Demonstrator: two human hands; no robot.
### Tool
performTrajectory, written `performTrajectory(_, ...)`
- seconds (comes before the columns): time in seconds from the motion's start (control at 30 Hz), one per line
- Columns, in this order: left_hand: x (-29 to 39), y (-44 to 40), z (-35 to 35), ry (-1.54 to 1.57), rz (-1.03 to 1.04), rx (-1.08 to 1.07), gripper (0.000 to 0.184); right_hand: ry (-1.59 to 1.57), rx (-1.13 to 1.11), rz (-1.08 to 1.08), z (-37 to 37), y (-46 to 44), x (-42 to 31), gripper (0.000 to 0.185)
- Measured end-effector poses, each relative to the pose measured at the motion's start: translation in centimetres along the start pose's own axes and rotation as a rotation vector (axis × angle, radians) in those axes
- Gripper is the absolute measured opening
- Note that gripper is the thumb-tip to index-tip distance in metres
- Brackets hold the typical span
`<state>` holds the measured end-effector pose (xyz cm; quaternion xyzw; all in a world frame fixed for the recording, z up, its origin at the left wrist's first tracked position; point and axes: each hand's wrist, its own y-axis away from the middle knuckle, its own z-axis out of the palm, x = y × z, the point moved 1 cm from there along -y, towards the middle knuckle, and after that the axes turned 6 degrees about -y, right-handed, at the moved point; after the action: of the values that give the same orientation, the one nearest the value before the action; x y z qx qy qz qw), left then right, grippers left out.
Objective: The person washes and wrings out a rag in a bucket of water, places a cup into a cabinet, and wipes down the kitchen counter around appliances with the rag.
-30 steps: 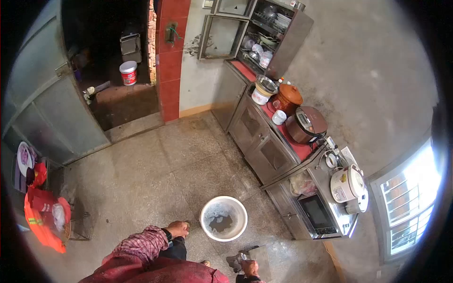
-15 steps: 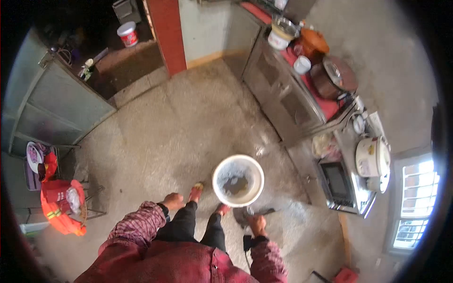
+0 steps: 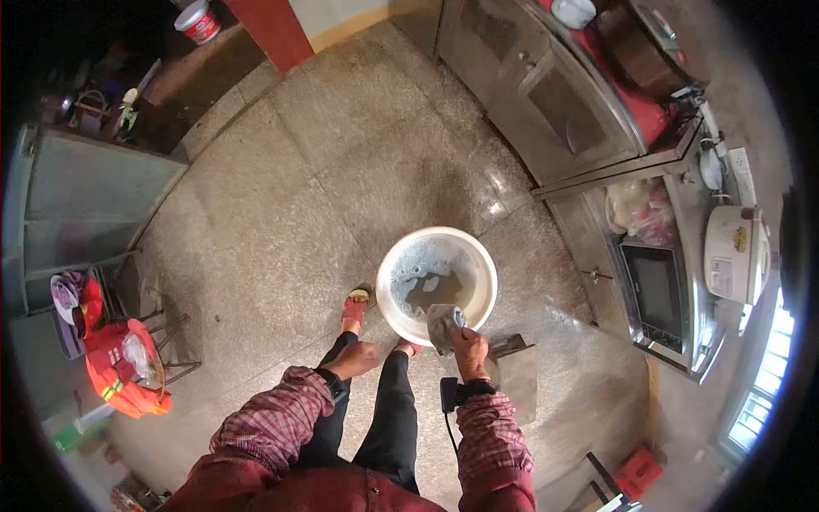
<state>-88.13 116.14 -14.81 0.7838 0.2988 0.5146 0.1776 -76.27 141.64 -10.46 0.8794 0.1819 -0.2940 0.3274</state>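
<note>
A white basin (image 3: 485, 286) of cloudy, sudsy water stands on the floor in front of my feet. My right hand (image 3: 470, 352) is closed on a wet grey cloth (image 3: 442, 327), which hangs over the basin's near rim. My left hand (image 3: 352, 360) is curled in a loose fist above my left leg, left of the basin, and nothing shows in it. Just right of my right hand, a flat grey board-like object (image 3: 516, 380) lies low by the floor.
Metal cabinets (image 3: 554, 102) run along the right, with a microwave (image 3: 654, 294) and a rice cooker (image 3: 735, 254). At the left, a stool holds an orange garment (image 3: 136, 394) near a metal door (image 3: 90, 205). A red object (image 3: 638, 473) is at the lower right.
The view has tilted down. My right hand has lifted the grey cloth from low near the floor to the basin's rim. My left hand has moved nearer the basin and stays curled.
</note>
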Motion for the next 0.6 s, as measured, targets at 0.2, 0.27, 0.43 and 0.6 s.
performTrajectory(0.2,3.9,-7.1,-1.1,0.147,-0.174,0.021,0.027,-0.039,-0.089,0.088,4.5,-4.0,4.5,0.031)
performTrajectory(0.27,1.1,-9.9,1.3,0.192,-0.192,0.062,0.028,-0.070,-0.050,0.093,6.6,-5.3,6.2,0.032)
performTrajectory(0.43,-1.8,-13.9,3.9,0.245,-0.292,0.031,0.027,-0.220,-0.080,0.084,10.8,-8.1,9.6,0.034)
performTrajectory(0.6,-4.2,-15.2,5.9,0.422,-0.364,0.058,0.028,-0.059,-0.069,0.104,12.6,-12.2,13.7,0.027)
